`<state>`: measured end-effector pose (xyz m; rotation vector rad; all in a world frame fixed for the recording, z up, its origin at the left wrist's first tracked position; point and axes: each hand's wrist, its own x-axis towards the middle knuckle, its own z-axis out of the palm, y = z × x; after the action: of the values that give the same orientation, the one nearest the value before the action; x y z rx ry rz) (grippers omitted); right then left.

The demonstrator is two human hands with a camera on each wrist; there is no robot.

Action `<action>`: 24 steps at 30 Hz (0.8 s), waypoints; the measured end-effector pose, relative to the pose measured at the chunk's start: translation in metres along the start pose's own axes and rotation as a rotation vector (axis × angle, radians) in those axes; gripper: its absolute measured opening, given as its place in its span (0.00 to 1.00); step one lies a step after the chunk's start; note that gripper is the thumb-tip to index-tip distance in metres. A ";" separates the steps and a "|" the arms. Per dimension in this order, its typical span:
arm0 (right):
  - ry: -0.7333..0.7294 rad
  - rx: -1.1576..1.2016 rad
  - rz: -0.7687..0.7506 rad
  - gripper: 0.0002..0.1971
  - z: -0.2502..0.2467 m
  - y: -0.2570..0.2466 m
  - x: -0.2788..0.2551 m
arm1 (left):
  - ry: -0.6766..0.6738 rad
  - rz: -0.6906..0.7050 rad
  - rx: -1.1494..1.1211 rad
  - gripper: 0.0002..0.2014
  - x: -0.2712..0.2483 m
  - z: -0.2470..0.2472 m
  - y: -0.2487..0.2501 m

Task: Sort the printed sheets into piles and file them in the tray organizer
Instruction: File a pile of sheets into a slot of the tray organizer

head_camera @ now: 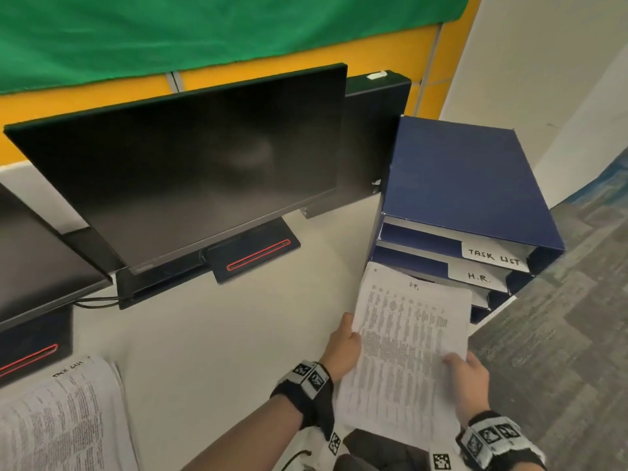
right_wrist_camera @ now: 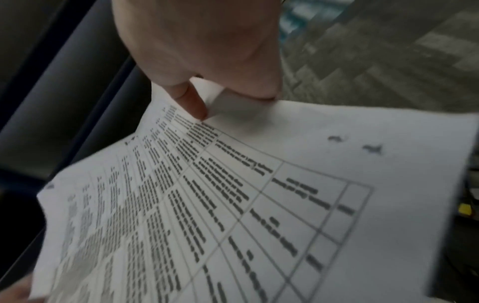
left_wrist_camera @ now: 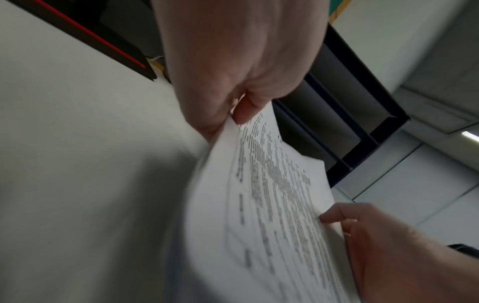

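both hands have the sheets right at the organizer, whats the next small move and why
Probably slide the held sheets forward into a slot of the tray organizer. The left hand and right hand pinch their side edges, and the leading edge already overlaps the lower trays below the H.R. label. Which slot they enter I cannot tell.

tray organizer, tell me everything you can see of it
The tray organizer is a dark blue box, cardboard by the look of it, standing at the right end of the white desk beside a monitor. Its open front shows stacked trays; two carry handwritten white labels, TASK LIST above H.R.. Lower trays are partly hidden by the sheets, which both hands hold at its front, their far edge overlapping the lower trays; whether they touch is unclear.
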<state>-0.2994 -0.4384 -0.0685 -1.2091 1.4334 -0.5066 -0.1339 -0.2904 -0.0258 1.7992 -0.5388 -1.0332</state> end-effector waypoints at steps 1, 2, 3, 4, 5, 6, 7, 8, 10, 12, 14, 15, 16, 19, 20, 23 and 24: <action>0.021 0.006 0.000 0.08 -0.006 -0.005 0.003 | -0.031 -0.012 -0.003 0.16 0.003 0.004 0.006; 0.036 0.008 -0.009 0.08 -0.011 -0.010 0.008 | -0.058 -0.025 -0.006 0.15 0.005 0.008 0.011; 0.056 -0.004 -0.016 0.09 -0.014 -0.016 0.013 | -0.077 -0.036 -0.011 0.15 0.007 0.010 0.015; 0.073 -0.012 -0.028 0.10 -0.016 -0.022 0.019 | -0.090 -0.048 -0.022 0.14 0.008 0.011 0.017; 0.088 -0.021 -0.037 0.11 -0.016 -0.031 0.023 | -0.103 -0.061 -0.042 0.14 0.009 0.011 0.018; 0.094 -0.016 -0.050 0.11 -0.016 -0.039 0.028 | -0.123 -0.079 -0.073 0.15 0.009 0.010 0.018; 0.085 -0.017 -0.060 0.11 -0.017 -0.050 0.031 | -0.144 -0.106 -0.113 0.15 0.008 0.009 0.019; 0.057 -0.003 -0.071 0.11 -0.017 -0.060 0.031 | -0.162 -0.132 -0.149 0.16 0.007 0.008 0.021; -0.056 0.061 -0.065 0.07 -0.020 -0.073 0.029 | -0.154 -0.145 -0.152 0.17 0.008 0.006 0.025; -0.189 0.179 -0.036 0.11 -0.027 -0.073 0.023 | -0.069 -0.124 -0.148 0.18 0.014 0.005 0.033; -0.311 0.299 0.026 0.21 -0.035 -0.059 0.014 | 0.013 -0.122 -0.183 0.18 0.021 0.007 0.040; -0.358 0.344 0.057 0.23 -0.037 -0.049 0.006 | 0.040 -0.125 -0.196 0.18 0.024 0.008 0.044; -0.411 0.387 0.114 0.24 -0.038 -0.039 -0.002 | 0.059 -0.127 -0.199 0.18 0.027 0.010 0.048; -0.595 0.476 0.275 0.21 -0.026 -0.026 -0.032 | 0.078 -0.122 -0.181 0.16 0.033 0.018 0.054; -0.632 0.505 0.296 0.18 -0.019 -0.030 -0.037 | 0.079 -0.123 -0.175 0.16 0.035 0.020 0.054; -0.540 0.555 0.325 0.10 0.000 -0.050 -0.028 | 0.060 -0.116 -0.206 0.15 0.037 0.021 0.053; -0.490 0.560 0.325 0.08 0.004 -0.056 -0.019 | 0.054 -0.102 -0.220 0.13 0.037 0.020 0.052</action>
<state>-0.2773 -0.4423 -0.0135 -0.5786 0.9470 -0.3217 -0.1261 -0.3515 0.0018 1.6674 -0.2908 -1.0660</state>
